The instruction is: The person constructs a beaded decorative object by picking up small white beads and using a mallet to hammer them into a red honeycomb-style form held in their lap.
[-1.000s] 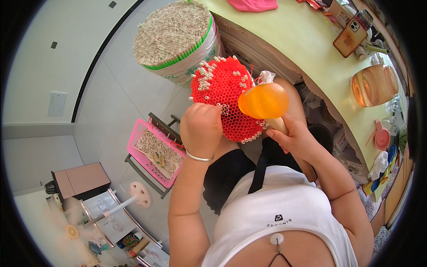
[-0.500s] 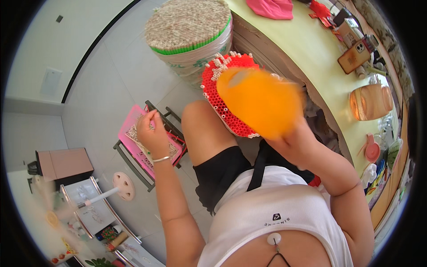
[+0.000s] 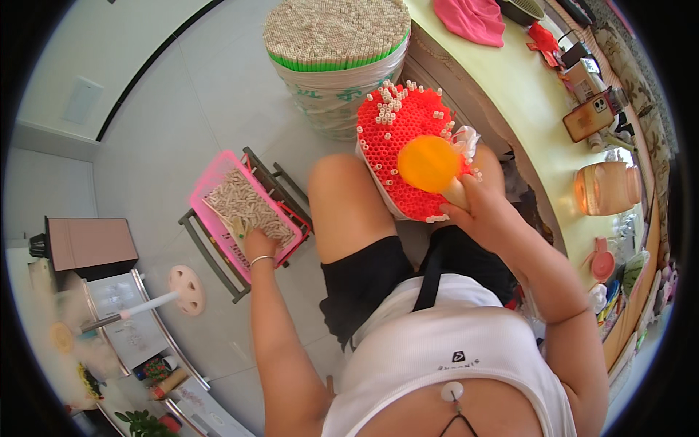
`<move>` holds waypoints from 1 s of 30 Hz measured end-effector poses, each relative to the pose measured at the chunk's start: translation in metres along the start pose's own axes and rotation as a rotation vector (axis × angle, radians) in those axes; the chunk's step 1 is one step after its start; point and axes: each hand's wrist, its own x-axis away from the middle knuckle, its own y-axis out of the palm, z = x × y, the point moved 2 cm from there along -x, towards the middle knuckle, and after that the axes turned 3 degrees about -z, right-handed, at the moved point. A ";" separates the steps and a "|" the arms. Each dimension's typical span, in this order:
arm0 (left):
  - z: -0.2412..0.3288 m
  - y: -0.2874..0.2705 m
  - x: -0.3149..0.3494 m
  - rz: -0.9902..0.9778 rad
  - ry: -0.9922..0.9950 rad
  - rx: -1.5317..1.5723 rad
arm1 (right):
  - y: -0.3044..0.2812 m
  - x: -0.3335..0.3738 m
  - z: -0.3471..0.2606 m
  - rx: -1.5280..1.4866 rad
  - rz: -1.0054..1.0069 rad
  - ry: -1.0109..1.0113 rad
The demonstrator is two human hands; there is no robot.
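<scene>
My right hand (image 3: 477, 210) grips the pale handle of a round-headed orange paddle (image 3: 427, 164), whose head is over the right part of a red bundle of narrow open tubes (image 3: 389, 153). This bundle is at my knees, the tube mouths facing up. Small white pieces stand in some tubes, mostly at the far end and along the rim. To the left, my left hand (image 3: 260, 243) reaches into a pink plastic basket (image 3: 204, 177) heaped with short whitish stick-like pieces (image 3: 247, 200). Its fingertips are hidden among them.
The basket rests on a dark folding stand (image 3: 210, 255). Beyond the red bundle stands a large plastic-wrapped bundle (image 3: 336, 36) with a green band. A pale yellow table (image 3: 539, 124) curves along the right, bearing a phone (image 3: 588, 118), a jar (image 3: 606, 188) and a pink cloth (image 3: 472, 18).
My left hand has gone from above the basket down into its pieces. The orange paddle has moved away from the camera, uncovering more of the red bundle. The whole view has shifted slightly.
</scene>
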 end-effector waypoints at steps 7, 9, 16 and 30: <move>-0.024 0.022 -0.027 0.036 0.184 -0.081 | -0.007 0.008 -0.009 -0.358 -0.087 0.384; -0.028 0.025 -0.027 0.006 0.158 -0.123 | -0.009 0.014 0.000 -0.371 -0.030 0.366; 0.017 -0.038 0.015 0.296 0.087 0.007 | -0.013 0.031 0.028 -0.468 -0.029 0.486; 0.259 -0.134 0.140 0.375 0.950 0.608 | 0.000 0.019 -0.002 -0.562 -0.065 0.368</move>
